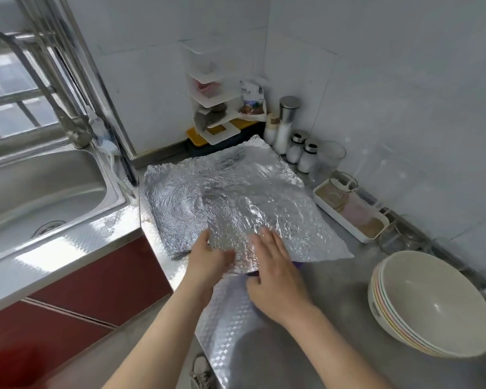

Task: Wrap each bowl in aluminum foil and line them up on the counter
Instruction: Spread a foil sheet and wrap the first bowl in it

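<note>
Centrally, a large sheet of aluminum foil [225,197] is spread over a brushed steel counter [334,290]. Its surface is crinkled all over and bright with reflections, and its edges are ragged and slightly lifted. Both hands are laid on the foil's near edge, close together but not touching. The right hand [278,273] is pressed flat on the foil with its fingers straight and slightly spread and its thumb held out beside the edge. The left hand [211,256] is set with its thumb raised and its fingers curled in against the foil; whether the sheet is actually pinched cannot be told through the blur. A sliver of purple [296,265] is seen under the foil beside the right hand. A stack of smooth cream bowls [432,299] with pastel rims is placed well to the right of the hands, tilted and unwrapped. A rounded steel sink [40,192] with a tall faucet [68,113] is set into the counter at the left, above glossy red cabinet fronts [96,282]. White wall tiles [404,80] are seen behind, with a white corner rack [211,88], glass shakers [300,153] and a shallow white tray [345,217] ranged along them.
</note>
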